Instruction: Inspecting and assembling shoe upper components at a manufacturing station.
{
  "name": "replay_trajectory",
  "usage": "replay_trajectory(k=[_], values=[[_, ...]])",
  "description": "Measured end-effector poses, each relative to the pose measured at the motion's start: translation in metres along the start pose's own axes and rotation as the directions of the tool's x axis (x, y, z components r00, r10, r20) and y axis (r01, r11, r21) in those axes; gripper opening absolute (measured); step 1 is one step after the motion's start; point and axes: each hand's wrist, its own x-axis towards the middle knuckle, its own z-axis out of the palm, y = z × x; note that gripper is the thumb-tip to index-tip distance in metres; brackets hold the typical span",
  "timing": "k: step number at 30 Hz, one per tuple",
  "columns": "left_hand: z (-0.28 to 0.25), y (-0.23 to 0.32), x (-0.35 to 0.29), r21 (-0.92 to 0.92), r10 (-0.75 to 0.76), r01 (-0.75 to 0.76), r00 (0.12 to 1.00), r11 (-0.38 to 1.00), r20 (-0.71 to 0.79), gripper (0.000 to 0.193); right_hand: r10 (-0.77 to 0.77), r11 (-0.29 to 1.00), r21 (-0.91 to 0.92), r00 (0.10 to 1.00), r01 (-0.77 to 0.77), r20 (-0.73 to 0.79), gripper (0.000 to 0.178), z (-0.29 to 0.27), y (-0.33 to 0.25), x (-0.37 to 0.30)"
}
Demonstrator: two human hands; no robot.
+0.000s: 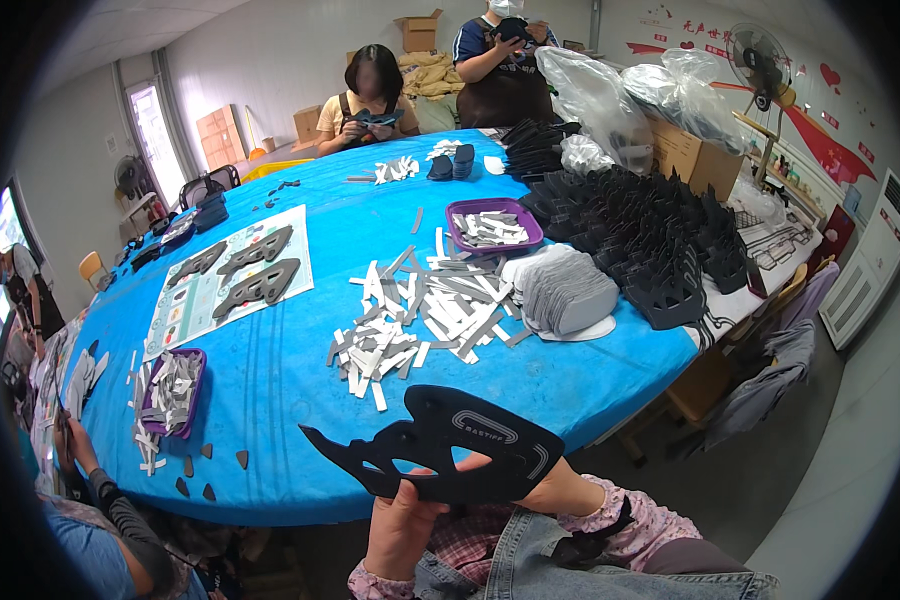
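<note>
Above the near edge of the table I hold a flat black shaped panel (440, 425) with triangular cutouts, a pointed left end and pale line markings. My left hand (402, 528) pinches its lower edge, thumb in front. My right hand (562, 490) grips its right end from behind; most of those fingers are hidden, though some skin shows through the cutouts. Just beyond the panel lies a loose heap of white and grey strips (440, 305). To its right sits a stack of pale grey rounded pads (562, 290).
A purple basket (540, 232) of strips stands behind the heap, and another purple basket (203, 385) is at left. Black panels (660, 240) pile up at right. Dark pieces lie on a printed sheet (295, 235). Two people work across the blue-covered table (360, 215); others are at left.
</note>
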Motion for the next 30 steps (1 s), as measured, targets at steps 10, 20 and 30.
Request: replay_trajectory(k=[10, 20, 30], values=[[0.000, -0.003, 0.002, 0.028, -0.033, 0.030, 0.993, 0.999, 0.114, 0.032, 0.030, 0.999, 0.040, 0.998, -0.032, 0.047, 0.053, -0.006, 0.028, -0.013], [-0.004, -0.008, 0.001, -0.067, -0.017, 0.016, 1.000, 0.998, -0.005, 0.025, -0.049, 0.999, -0.020, 0.999, 0.049, 0.012, 0.051, -0.008, 0.016, -0.003], [-0.002, -0.004, 0.004, -0.104, 0.003, -0.001, 1.000, 0.995, 0.011, 0.023, -0.401, 0.688, -0.663, 0.916, 0.296, -0.007, 0.054, -0.043, -0.007, 0.023]])
